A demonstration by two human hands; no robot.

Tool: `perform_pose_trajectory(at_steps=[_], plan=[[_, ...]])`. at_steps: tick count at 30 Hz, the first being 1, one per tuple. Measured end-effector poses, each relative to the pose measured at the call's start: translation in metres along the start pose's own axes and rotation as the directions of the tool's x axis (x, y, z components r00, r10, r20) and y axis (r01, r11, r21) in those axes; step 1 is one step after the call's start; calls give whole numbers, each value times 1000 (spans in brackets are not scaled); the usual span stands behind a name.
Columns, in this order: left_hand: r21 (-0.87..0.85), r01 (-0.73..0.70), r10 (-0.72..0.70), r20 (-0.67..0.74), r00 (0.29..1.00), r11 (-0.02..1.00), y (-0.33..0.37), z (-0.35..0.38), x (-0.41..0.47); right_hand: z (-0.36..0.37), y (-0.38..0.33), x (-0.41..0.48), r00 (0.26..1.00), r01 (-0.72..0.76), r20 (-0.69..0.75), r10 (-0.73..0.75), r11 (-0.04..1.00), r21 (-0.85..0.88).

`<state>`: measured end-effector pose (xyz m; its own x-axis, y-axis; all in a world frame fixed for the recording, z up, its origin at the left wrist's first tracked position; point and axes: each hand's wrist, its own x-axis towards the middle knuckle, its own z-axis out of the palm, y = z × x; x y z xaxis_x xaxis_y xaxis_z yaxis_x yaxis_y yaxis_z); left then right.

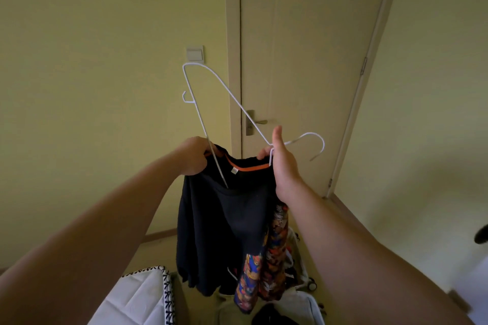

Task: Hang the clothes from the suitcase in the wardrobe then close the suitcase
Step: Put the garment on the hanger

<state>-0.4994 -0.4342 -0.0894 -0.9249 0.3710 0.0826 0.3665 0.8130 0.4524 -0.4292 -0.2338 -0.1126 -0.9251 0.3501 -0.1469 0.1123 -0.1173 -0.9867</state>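
Black top [224, 219] hangs in mid-air before the door [303, 47], above the suitcase [309, 303]. White wire hanger [200, 119] sits tilted, one arm down inside the collar. Left hand [194, 157] fists the collar's left edge. Right hand [284, 166] clutches collar and hanger neck, thumb up.

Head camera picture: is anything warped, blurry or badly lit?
Head view: wide-angle distortion tilts the door; the light is dim and yellowish, without glare; the shirt is nearly featureless black; the hanger is sharp.
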Motion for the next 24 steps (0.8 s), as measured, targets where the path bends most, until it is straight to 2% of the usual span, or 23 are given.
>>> perform_pose_trajectory(at_steps=[3, 6, 14, 16, 21, 24], plan=[[77, -30, 29, 18, 999, 997, -11, 3, 2, -3, -6, -2, 988, -64, -140, 63, 998, -5], [-10, -5, 4, -17, 1000, 1000, -26, 1, 2, -14, -5, 0, 979, -36, -204, 13, 993, -109], [-125, 127, -122, 44, 992, 984, -60, -10, 3, -26, 22, 6, 952, 70, -221, -210, 857, -510], [-136, 181, -179, 28, 984, 974, -63, -12, 2, -28, 28, 8, 940, 82, -230, -251, 822, -563], [-188, 160, -154, 47, 987, 969, -63, -16, -8, -25, 34, 14, 925, 150, -193, -326, 783, -604], [-137, 160, -155, 48, 987, 977, -62, -17, -7, -20, 37, 15, 916, 173, -155, -370, 712, -680]])
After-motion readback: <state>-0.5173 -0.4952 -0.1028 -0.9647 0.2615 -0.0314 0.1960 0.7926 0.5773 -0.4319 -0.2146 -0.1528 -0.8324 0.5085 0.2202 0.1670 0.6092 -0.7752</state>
